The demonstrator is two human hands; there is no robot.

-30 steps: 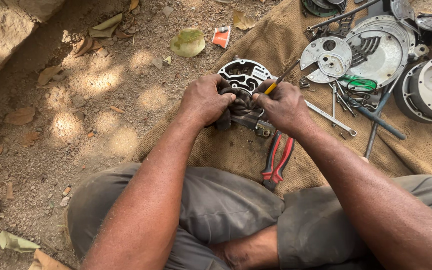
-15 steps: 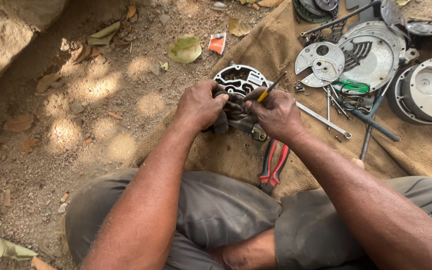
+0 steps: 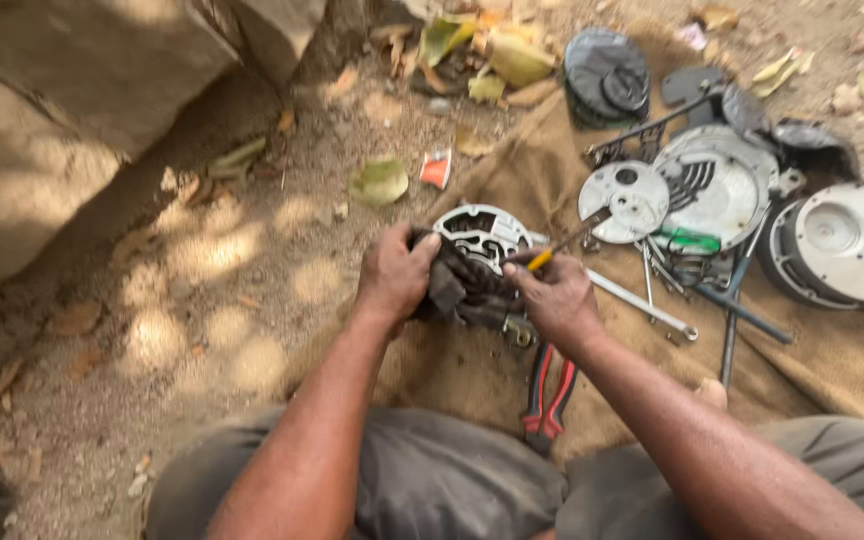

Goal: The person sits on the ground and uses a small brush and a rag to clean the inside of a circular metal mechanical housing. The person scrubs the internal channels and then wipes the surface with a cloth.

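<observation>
1. Hands meet over a motor part lying on burlap cloth spread on the ground.
2. Left hand is clamped on the part's dark left side.
3. Right hand grips a yellow-handled screwdriver, its shaft pointing up and right.
4. Red pliers lie just below the right hand.
5. Round metal covers, wrenches lie to the right.

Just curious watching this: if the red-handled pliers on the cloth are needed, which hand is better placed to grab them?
Probably the right hand: the pliers lie just below its wrist, though it holds a screwdriver. The left hand grips the metal housing.
</observation>
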